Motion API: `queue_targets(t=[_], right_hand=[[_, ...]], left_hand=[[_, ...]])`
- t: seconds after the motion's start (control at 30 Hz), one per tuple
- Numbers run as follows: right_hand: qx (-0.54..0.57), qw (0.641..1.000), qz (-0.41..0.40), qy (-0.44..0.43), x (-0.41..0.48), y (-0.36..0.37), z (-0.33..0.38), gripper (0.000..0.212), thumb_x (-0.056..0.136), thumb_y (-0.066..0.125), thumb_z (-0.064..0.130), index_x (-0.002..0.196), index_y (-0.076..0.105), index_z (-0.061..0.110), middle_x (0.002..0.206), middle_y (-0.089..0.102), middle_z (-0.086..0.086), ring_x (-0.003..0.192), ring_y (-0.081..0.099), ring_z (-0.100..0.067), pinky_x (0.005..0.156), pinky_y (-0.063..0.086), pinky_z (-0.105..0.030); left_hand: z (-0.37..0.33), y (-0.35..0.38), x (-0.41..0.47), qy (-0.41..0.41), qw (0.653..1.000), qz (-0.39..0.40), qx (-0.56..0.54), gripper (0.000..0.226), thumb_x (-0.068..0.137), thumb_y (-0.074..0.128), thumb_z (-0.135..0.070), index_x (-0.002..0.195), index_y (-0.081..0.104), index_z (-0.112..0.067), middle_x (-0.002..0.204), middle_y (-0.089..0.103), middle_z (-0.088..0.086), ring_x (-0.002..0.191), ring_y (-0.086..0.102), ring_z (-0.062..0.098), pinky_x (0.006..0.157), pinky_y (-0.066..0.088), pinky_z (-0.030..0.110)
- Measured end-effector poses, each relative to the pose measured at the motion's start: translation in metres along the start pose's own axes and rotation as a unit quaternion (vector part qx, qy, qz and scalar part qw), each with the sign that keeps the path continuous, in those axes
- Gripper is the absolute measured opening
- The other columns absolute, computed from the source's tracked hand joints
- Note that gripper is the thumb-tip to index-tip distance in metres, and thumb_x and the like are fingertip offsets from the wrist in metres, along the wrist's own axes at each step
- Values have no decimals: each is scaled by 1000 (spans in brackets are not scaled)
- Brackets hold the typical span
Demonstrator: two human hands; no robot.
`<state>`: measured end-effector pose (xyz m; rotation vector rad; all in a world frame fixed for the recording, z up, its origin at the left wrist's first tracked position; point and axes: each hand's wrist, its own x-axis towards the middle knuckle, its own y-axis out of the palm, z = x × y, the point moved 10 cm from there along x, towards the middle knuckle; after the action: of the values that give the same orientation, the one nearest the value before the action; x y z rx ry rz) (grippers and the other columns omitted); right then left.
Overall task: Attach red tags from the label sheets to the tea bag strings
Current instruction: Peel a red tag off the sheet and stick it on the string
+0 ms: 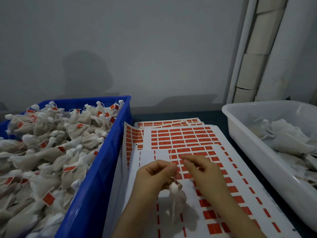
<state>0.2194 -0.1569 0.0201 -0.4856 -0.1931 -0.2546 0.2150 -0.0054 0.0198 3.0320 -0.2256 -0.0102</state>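
Red tags (187,136) are covering most of the top label sheet (147,157), with only its near-left rows showing bare backing, as a person is working on one more tea bag (176,194) above the sheet's middle. The left hand (154,174) is pinching the bag's string (174,176) close to the knotted neck, letting the bag dangle over the sheet. The right hand (204,172) is reaching its fingertips toward the string's upper end over the red rows, and motion blur is hiding whether they are gripping a tag. Left of the sheet, a blue crate (96,169) is brimming with tagged bags (51,152), suggesting a large share is finished. Right of the sheet, a white tub (257,152) is holding bags with no visible tags, so more work appears to be waiting, and further sheets (163,123) are lying beneath the top one.
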Motion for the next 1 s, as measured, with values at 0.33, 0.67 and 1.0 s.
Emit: queue_targets(t=[0.33, 0.67, 1.0], right_hand=[[-287, 956, 57, -21, -9, 37, -25, 53, 78, 47, 69, 124, 52, 43, 132, 45, 27, 122, 35, -1, 108, 21, -31], [-321, 945, 48, -44, -7, 36, -14, 40, 82, 49, 62, 114, 61, 41, 122, 55, 25, 112, 41, -1, 103, 24, -28], [-291, 954, 48, -51, -11, 37, -15, 36, 86, 44, 59, 111, 63, 42, 119, 57, 27, 95, 34, 6, 98, 24, -22]], left_hand=[[3, -25, 3, -42, 987, -67, -142, 28, 67, 65, -32, 86, 67, -12, 68, 68, 6, 48, 61, 17, 48, 51, 24], [7, -25, 4, -34, 988, -75, -133, 31, 66, 64, -34, 84, 68, -9, 69, 69, 5, 52, 64, 18, 49, 52, 24], [13, -26, 9, -33, 992, -70, -104, 30, 67, 63, -36, 83, 68, -11, 74, 71, 5, 62, 69, 19, 56, 53, 27]])
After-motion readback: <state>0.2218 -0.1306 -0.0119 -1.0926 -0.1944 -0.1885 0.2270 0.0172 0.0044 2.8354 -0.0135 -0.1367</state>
